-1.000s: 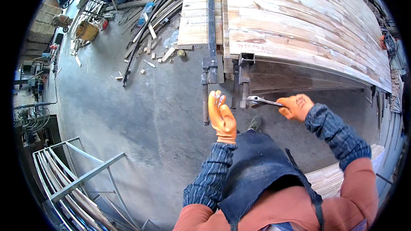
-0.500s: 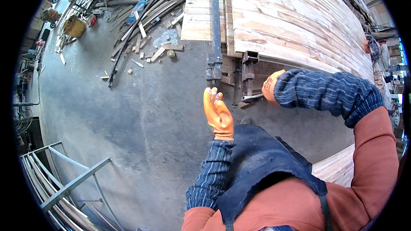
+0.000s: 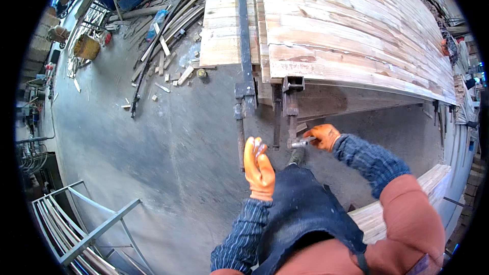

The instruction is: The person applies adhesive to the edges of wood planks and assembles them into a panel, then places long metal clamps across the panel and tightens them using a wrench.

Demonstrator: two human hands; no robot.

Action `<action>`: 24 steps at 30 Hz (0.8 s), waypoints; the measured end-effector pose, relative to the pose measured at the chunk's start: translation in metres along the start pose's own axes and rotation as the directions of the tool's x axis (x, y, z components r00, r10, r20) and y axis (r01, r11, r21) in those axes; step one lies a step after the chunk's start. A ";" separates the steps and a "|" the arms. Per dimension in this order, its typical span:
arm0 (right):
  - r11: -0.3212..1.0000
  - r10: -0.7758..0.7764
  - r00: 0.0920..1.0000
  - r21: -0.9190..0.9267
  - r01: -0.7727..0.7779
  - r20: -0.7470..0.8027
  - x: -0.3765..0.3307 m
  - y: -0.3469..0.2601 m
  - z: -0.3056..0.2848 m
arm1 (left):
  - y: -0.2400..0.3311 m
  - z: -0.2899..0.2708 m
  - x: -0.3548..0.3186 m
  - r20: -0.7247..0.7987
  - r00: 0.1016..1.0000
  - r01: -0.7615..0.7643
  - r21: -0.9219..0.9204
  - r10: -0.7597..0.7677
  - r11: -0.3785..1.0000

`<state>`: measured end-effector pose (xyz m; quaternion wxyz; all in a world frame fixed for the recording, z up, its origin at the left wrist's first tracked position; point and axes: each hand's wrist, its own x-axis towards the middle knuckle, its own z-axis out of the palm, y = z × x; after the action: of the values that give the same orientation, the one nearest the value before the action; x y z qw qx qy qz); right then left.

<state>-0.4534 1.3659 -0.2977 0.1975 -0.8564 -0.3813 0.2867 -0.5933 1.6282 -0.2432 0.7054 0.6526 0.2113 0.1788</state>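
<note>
Your right hand [image 3: 322,136] has drawn back from the clamp [image 3: 291,103], closed on the wrench [image 3: 302,143] lying crosswise at its screw beneath the bench [image 3: 356,46], while your nearer left hand [image 3: 260,169] hovers open, empty.

I'm looking at a woodworking shop: glued plank panels [image 3: 346,30] held in bar clamps [image 3: 244,71], offcuts [image 3: 173,71] strewn over a concrete floor [image 3: 153,147].
</note>
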 end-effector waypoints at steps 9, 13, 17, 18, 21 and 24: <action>0.948 0.244 0.961 0.239 -0.209 -0.128 -0.048 -0.005 0.030 | 0.020 0.023 0.003 0.032 0.999 0.015 0.042 -0.017 0.999; 0.955 0.266 0.964 0.140 -0.261 -0.015 -0.097 -0.039 -0.036 | 0.028 0.018 0.012 -0.012 1.000 -0.002 0.023 0.002 1.000; 0.953 0.304 0.953 -0.016 -0.304 -0.010 -0.088 -0.099 -0.114 | 0.032 0.017 0.020 -0.079 0.997 0.014 -0.045 -0.018 0.999; 0.933 0.355 0.926 -0.117 -0.342 0.127 -0.075 -0.114 -0.136 | 0.030 0.013 0.021 -0.082 0.997 -0.017 -0.040 0.014 0.999; 0.867 0.443 0.840 -0.389 -0.312 0.314 -0.045 -0.148 -0.173 | 0.037 0.011 0.023 -0.074 0.997 0.005 -0.023 -0.007 1.000; 0.817 0.468 0.797 -0.532 -0.225 0.382 -0.023 -0.175 -0.197 | 0.043 -0.005 0.027 -0.101 0.995 0.010 -0.023 -0.012 1.000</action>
<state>-0.4336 1.4349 -0.0432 -0.1736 -0.8310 -0.3070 0.4301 -0.5721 1.6503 -0.2020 0.7021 0.6335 0.2482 0.2099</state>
